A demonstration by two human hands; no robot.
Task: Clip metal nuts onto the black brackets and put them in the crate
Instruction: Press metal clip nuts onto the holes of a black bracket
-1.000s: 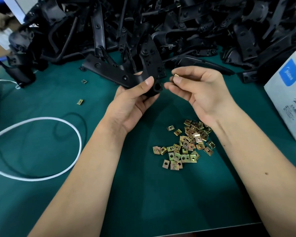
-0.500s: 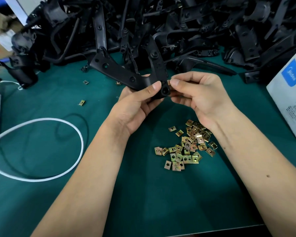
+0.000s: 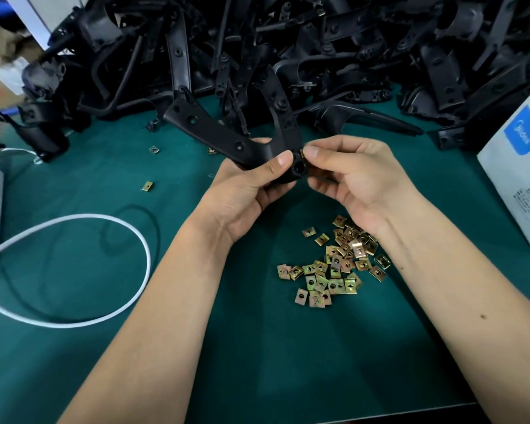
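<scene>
left hand (image 3: 245,191) grips bracket (image 3: 227,142) at its bend, held above the worktop (image 3: 288,362). right hand (image 3: 358,182) pinches a nut (image 3: 301,153) at the bracket's holed end, thumb and fingers (image 3: 314,153) curled on it. bracket: matte black, forked, rigid-looking, probably light; hold near the bend to steady it against the push. nut: small, thin, brassy folded plate, likely springy and slippery; grip by its edges. loose nuts (image 3: 334,264) lie below the hands; bracket heap (image 3: 288,47) lies behind. crate not in view.
</scene>
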